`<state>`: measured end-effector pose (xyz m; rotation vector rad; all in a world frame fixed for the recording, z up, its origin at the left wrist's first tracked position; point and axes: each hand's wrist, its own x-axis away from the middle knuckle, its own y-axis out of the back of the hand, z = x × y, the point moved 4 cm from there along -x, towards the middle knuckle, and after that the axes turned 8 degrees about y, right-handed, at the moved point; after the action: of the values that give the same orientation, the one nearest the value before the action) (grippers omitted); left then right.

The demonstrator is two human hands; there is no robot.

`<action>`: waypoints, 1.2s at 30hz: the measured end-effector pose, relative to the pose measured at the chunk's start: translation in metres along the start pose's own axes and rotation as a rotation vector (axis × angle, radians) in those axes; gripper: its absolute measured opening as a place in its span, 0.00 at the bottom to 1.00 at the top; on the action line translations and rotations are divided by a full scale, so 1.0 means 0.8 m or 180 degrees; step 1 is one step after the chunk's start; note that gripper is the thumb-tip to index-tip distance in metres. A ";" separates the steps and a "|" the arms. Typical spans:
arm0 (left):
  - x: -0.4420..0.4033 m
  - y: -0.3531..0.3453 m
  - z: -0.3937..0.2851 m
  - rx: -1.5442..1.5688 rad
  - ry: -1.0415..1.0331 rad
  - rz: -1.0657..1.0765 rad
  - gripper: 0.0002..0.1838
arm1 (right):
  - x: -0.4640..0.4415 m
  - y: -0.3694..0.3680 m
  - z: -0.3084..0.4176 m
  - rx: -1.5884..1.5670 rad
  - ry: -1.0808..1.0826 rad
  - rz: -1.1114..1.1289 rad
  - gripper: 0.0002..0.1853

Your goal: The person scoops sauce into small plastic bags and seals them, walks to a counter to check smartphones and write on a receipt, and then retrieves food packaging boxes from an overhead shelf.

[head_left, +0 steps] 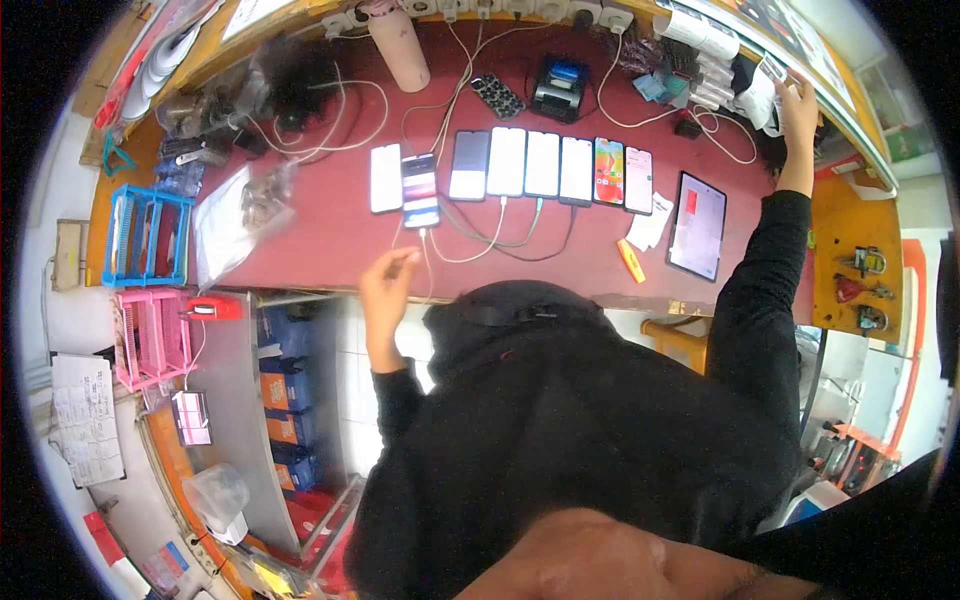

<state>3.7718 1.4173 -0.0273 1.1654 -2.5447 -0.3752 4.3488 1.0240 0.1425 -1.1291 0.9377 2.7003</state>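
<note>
In the head view, the left hand (388, 285) is just left of the frame's middle, over the near edge of the red tabletop (330, 240), its fingers curled and the thumb and forefinger drawn close together (whether anything is pinched between them, I cannot tell). The nearest device is the purple-screened phone (421, 190), above and slightly right of that hand, lying with its long axis almost up and down the frame and its cabled end pointing down toward the person; a white cable (427, 262) meets that end. Just beside it on the left is a white-screened phone (386, 180), roughly parallel. To the right, a row of six phones (541, 166) also lies lengthwise up and down, and farther right a tablet (697, 226) leans from upper right to lower left. In the upper right of the frame, the right hand (797, 108) reaches to a white packet (762, 100), fingers bent at its edge; their exact grip is unclear.
</note>
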 end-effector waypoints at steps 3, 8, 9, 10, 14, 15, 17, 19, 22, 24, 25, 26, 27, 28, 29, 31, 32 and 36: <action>-0.001 0.001 0.001 -0.0060 -0.0020 -0.0005 0.10 | 0.001 0.000 0.010 -0.0093 0.0144 0.0133 0.18; -0.004 0.005 -0.009 -0.0047 -0.0093 -0.0025 0.09 | 0.001 0.004 0.029 0.0031 0.0123 0.0223 0.14; -0.004 0.005 -0.012 -0.0063 -0.0095 -0.0025 0.09 | 0.002 0.005 0.030 0.0177 0.0132 0.0276 0.14; -0.005 0.004 -0.013 -0.0078 -0.0102 -0.0017 0.09 | -0.001 0.004 0.028 0.0432 0.0257 0.0242 0.14; -0.009 -0.002 -0.003 -0.0030 -0.0035 0.0037 0.10 | -0.008 0.005 0.031 0.0614 0.0271 0.0220 0.14; -0.009 -0.002 -0.001 -0.0042 -0.0037 0.0035 0.09 | -0.007 0.004 0.035 0.0602 0.0218 0.0237 0.14; -0.010 -0.001 0.002 -0.0047 -0.0065 0.0022 0.09 | -0.007 0.001 0.034 0.0573 0.0109 0.0277 0.15; -0.011 -0.001 0.005 -0.0024 -0.0121 0.0003 0.09 | -0.009 -0.001 0.034 0.0838 0.0289 0.0164 0.16; -0.013 -0.002 0.014 0.0240 -0.0072 0.0131 0.09 | -0.015 -0.004 0.028 0.1180 0.0235 0.0067 0.17; -0.012 0.002 0.016 0.0297 -0.0081 0.0134 0.09 | -0.020 -0.008 0.029 0.1574 0.0138 0.0131 0.18; -0.012 -0.001 0.015 0.0349 -0.0107 0.0173 0.09 | -0.024 -0.008 0.020 0.1825 0.0235 0.0140 0.18; -0.013 -0.001 0.017 0.0403 -0.0165 0.0191 0.10 | -0.026 -0.008 0.017 0.1826 0.0216 0.0133 0.18; -0.014 -0.001 0.019 0.0321 -0.0203 0.0193 0.10 | -0.023 -0.009 0.020 0.1832 0.0195 0.0120 0.18; -0.014 0.001 0.021 0.0235 -0.0242 0.0186 0.10 | -0.017 -0.007 0.027 0.1574 0.0255 0.0015 0.18; -0.015 0.001 0.024 0.0140 -0.0275 0.0163 0.10 | -0.012 -0.007 0.037 0.1301 0.0323 -0.0077 0.18; -0.018 -0.001 0.033 0.0050 -0.0274 0.0195 0.10 | -0.003 -0.005 0.058 0.1300 0.0076 -0.0164 0.17; -0.019 -0.002 0.032 -0.0014 -0.0257 0.0187 0.10 | -0.002 -0.005 0.063 0.1335 0.0086 -0.0230 0.16; -0.017 -0.007 0.024 0.0367 0.0014 0.0306 0.10 | 0.000 -0.009 0.079 0.1767 0.0521 -0.0678 0.16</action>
<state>3.7763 1.4260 -0.0489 1.0762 -2.6370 -0.2053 4.3113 1.0651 0.1729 -1.2386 1.3825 2.0130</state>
